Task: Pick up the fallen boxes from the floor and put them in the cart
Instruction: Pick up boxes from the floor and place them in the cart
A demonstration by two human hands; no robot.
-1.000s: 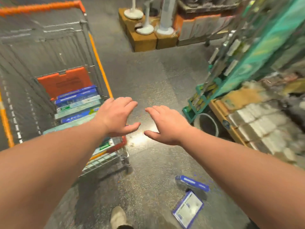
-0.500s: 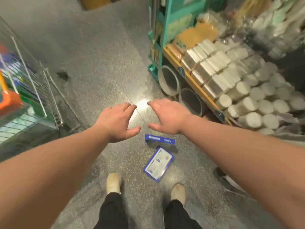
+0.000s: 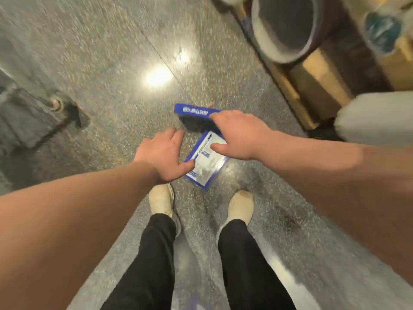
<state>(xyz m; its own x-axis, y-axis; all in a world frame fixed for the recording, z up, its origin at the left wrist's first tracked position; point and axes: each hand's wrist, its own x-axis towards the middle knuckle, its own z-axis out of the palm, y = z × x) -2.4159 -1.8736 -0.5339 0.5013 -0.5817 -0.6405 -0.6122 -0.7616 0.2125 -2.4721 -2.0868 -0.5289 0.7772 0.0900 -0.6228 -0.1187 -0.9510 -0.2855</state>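
Observation:
Two blue boxes lie on the speckled grey floor just ahead of my feet. One flat box (image 3: 206, 163) lies face up with a white label; the other box (image 3: 192, 110) stands on its edge behind it, its blue side showing. My left hand (image 3: 164, 156) hovers open over the flat box's left edge, thumb near it. My right hand (image 3: 240, 134) is open, fingers spread across the right end of the upright box and the flat box's top corner. Whether either hand touches a box is unclear. Only the cart's wheel (image 3: 54, 104) and lower frame show at the left.
My two pale shoes (image 3: 161, 201) and black trouser legs stand right behind the boxes. A wooden pallet (image 3: 312, 90) with a large round pipe opening (image 3: 285, 30) and a wrapped white roll (image 3: 375, 117) lines the right side. A ceiling light glares off the floor.
The view has tipped down and closer to the floor. Both hands dropped from above the boxes to right over them. The cart slid out to the left edge.

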